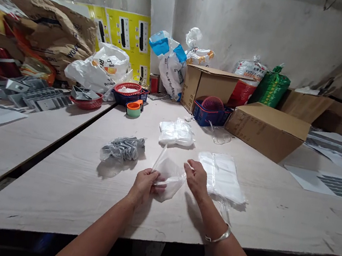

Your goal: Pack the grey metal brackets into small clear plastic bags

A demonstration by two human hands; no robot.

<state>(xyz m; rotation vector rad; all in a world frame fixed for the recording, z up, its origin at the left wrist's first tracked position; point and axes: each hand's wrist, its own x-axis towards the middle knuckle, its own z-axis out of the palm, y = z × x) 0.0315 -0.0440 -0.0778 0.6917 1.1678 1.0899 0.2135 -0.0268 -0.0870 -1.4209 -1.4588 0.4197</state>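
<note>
A clear plastic bag [169,179] is stretched between my hands above the pale table. My left hand [147,184] pinches its left side, some fingers showing through the film. At the bag's right edge, my right hand [196,177] has its fingers curled and pressed together on the film. To the left lies a clear bag filled with grey parts [123,148]. A flat stack of clear bags [222,177] rests just right of my right hand. Farther back sits a folded bundle of clear bags [177,131].
Behind stand a blue basket [209,115], an open cardboard box [266,129] and a tape roll in an orange and green holder [134,108]. Grey metal parts [44,94] and a red basket [86,100] lie on the left table [39,140], beyond a dark gap.
</note>
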